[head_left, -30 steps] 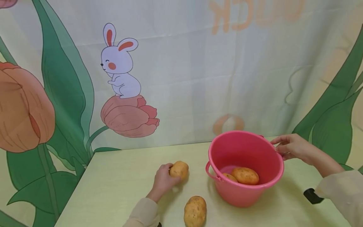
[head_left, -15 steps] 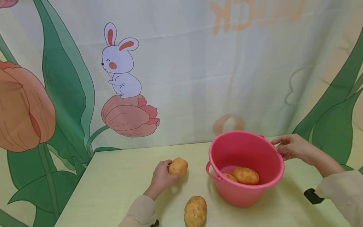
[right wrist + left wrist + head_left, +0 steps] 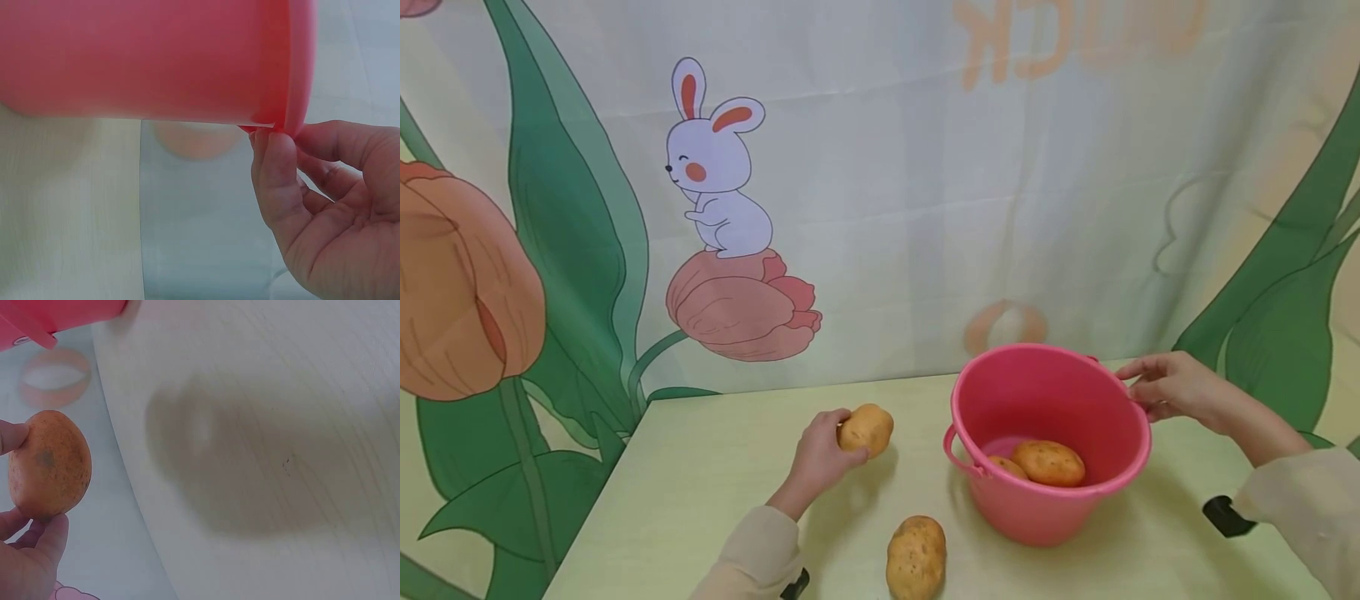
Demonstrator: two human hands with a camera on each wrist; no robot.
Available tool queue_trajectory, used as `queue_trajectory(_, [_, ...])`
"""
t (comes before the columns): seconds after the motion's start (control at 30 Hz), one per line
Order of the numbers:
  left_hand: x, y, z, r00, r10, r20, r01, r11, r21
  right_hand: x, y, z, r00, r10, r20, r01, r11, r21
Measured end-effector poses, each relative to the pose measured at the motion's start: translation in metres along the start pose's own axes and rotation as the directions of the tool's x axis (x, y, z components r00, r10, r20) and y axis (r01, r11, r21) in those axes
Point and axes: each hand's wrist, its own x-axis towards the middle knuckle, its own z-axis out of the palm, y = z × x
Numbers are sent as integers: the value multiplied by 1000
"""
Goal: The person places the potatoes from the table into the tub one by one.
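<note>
My left hand point(image 3: 823, 457) grips a potato point(image 3: 867, 431) between thumb and fingers, left of the bucket. In the left wrist view this potato point(image 3: 51, 465) hangs above the table, its shadow apart from it. The pink bucket point(image 3: 1022, 521) stands upright at the right, its rim point(image 3: 301, 69) pinched by my right hand point(image 3: 340, 219) between thumb and fingers. Inside it lie a whole visible potato point(image 3: 1048, 463) and a second potato point(image 3: 1006, 467), partly hidden by the near rim. Another potato point(image 3: 917, 557) lies on the table in front, left of the bucket.
The pale table point(image 3: 700, 492) ends at the back against a hanging cloth point(image 3: 887, 250) printed with a rabbit and tulips. A pink loop handle point(image 3: 957, 454) juts from the bucket's left side.
My left hand has lifted the potato and moved it slightly up and to the left in the head view. The right hand and the bucket have stayed in place.
</note>
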Motion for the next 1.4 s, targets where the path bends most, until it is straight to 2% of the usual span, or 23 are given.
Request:
queue_trajectory(0.27, [-1,7,-6,999,26,23,-26,1000,5,-1,0,0,1000,2,0,-2,1000,0])
queue_trajectory(0.6, [4,18,-19,995,95,-19,-95,995,22,-1,0,0,1000,4,5,-4,1000,8])
queue_trajectory(1.2, [7,38,-34,992,124,-5,-124,992,13,0,0,2,1000,22,-12,-22,1000,-5])
queue_trajectory(1.4, [9,49,-42,985,172,-1,-172,985,35,0,0,1,1000,28,-9,-28,1000,6])
